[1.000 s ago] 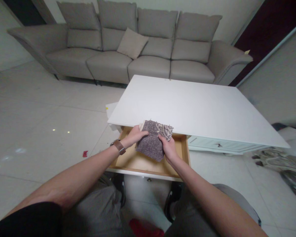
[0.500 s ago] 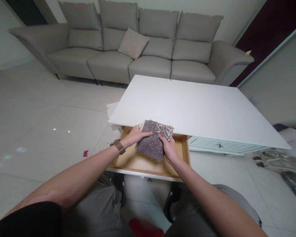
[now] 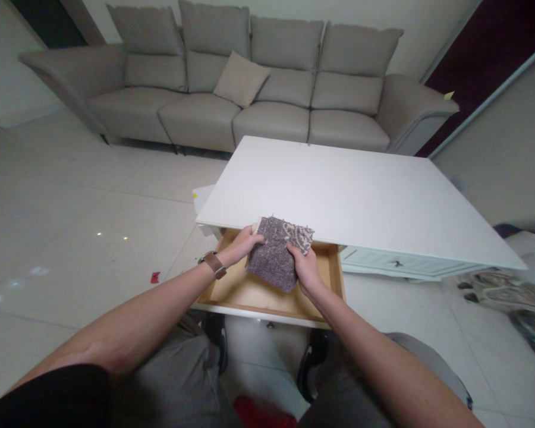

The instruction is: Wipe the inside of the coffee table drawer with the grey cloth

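Note:
A folded piece of thick grey-brown cloth (image 3: 274,261), with a pale scroll pattern at its upper right corner, is held up between my hands. My left hand (image 3: 243,245) grips its left edge, thumb on top. On the right edge, my right hand (image 3: 304,266) is closed with its thumb pressed on the face of the cloth. Both hands' other fingers are mostly hidden beneath it. Below the cloth is the pulled-out wooden drawer (image 3: 232,291) of a white coffee table (image 3: 339,184).
A grey sofa (image 3: 271,122) with a beige cushion (image 3: 241,80) stands behind the table. A shut drawer (image 3: 396,263) is at the right. A red scrap (image 3: 155,277) lies on the tiled floor at left. Cloth and other items (image 3: 508,291) lie at far right.
My left thumb has drawn back leftward from the middle of the cloth toward its left edge. The cloth and my right hand stay in nearly the same place.

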Motion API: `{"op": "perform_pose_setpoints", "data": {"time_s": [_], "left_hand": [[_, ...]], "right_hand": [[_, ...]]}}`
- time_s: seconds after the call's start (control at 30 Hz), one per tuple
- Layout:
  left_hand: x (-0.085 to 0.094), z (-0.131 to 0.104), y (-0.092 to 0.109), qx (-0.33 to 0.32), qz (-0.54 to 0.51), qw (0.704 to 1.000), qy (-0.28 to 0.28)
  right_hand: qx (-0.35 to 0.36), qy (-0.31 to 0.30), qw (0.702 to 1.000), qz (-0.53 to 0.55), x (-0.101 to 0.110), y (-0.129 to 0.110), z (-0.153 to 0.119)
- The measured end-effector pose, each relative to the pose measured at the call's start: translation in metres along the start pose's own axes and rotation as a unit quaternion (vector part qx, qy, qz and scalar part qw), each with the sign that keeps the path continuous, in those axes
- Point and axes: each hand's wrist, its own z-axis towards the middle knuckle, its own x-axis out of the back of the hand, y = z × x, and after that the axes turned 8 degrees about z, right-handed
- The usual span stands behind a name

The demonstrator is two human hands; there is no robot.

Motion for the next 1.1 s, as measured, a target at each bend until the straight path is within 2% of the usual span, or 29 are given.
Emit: {"op": "perform_pose_setpoints", "data": {"time_s": [0.17,0.4,0.53,0.7,0.9,1.1], "left_hand": [[-0.0016,-0.0030,0.0037,-0.044,-0.016,0.998,-0.051],[-0.0011,0.0009,-0.0003,-0.042,0.003,0.999,-0.035],[0.0013,0.0015,-0.0008,-0.017,0.034,0.999,-0.018],[0.0013,-0.0033,0.0038,-0.031,0.004,0.998,-0.047],[-0.0025,-0.0023,0.0039,-0.068,-0.004,0.997,-0.043],[-0.0017,0.0011,-0.0006,-0.048,-0.005,0.998,-0.048]], "right_hand": [[-0.001,-0.006,1.000,0.013,-0.0001,-0.0018,-0.0016],[-0.007,0.005,1.000,0.008,-0.0011,-0.0052,-0.0037],[-0.008,0.007,1.000,0.007,-0.0001,-0.0049,-0.0038],[-0.005,0.002,1.000,0.013,0.0017,-0.0022,-0.0022],[-0.009,0.001,1.000,0.009,-0.0006,-0.0041,-0.0048],[-0.008,0.002,1.000,0.014,-0.0010,-0.0025,-0.0031]]}}
